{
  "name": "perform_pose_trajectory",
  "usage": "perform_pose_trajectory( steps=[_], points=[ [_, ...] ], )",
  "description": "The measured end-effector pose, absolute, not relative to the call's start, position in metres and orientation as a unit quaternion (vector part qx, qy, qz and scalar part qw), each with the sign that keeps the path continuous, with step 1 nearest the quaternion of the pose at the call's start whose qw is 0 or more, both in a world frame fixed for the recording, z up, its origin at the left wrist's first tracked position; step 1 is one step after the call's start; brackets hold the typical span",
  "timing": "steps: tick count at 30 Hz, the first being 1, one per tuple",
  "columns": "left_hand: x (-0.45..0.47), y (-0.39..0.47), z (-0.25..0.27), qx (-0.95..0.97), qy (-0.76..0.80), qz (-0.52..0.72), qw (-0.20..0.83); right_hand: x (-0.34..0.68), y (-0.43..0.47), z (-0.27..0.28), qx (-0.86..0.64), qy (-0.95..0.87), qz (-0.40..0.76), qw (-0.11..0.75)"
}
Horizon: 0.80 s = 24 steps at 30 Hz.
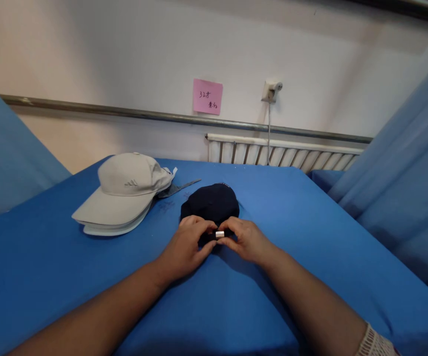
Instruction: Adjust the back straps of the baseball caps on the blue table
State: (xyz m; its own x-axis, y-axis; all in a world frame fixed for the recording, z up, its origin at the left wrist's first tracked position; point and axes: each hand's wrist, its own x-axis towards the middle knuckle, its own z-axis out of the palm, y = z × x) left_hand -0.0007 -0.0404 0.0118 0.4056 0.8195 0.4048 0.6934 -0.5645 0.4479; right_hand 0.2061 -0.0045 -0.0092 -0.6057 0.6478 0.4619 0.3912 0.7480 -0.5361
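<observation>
A dark navy cap (212, 201) rests on the blue cloth, its crown facing away from me and its back strap towards me. On that strap sits a shiny metal buckle (219, 234). My left hand (188, 242) pinches the strap just left of the buckle, thumb below and fingers above. From the other side, my right hand (246, 239) is closed on the strap at the buckle's right, thumb and forefinger pressed around it. The cap's brim is out of sight.
A stack of light beige caps (126, 173) stands to the left, with a grey strap sticking out. A blue-covered table (280, 207) reaches to the wall. Beyond are a radiator (288, 152), a metal rail (143, 112), a pink note (208, 96) and a plugged socket (269, 92). Blue curtains (414, 148) hang at both sides.
</observation>
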Motion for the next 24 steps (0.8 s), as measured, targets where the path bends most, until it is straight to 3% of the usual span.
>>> perform_pose_trajectory(
  steps=[6,14,24],
  points=[
    [0.000,-0.038,0.006,0.855,0.443,0.268,0.026,0.205,-0.012,-0.004,-0.308,-0.850,0.267,0.334],
    [-0.005,-0.030,0.006,0.838,0.459,0.292,0.050,0.220,0.014,-0.008,-0.421,-0.681,0.323,0.505],
    [-0.002,-0.032,0.009,0.847,0.449,0.283,0.022,0.197,-0.001,-0.018,-0.409,-0.702,0.433,0.390]
  ],
)
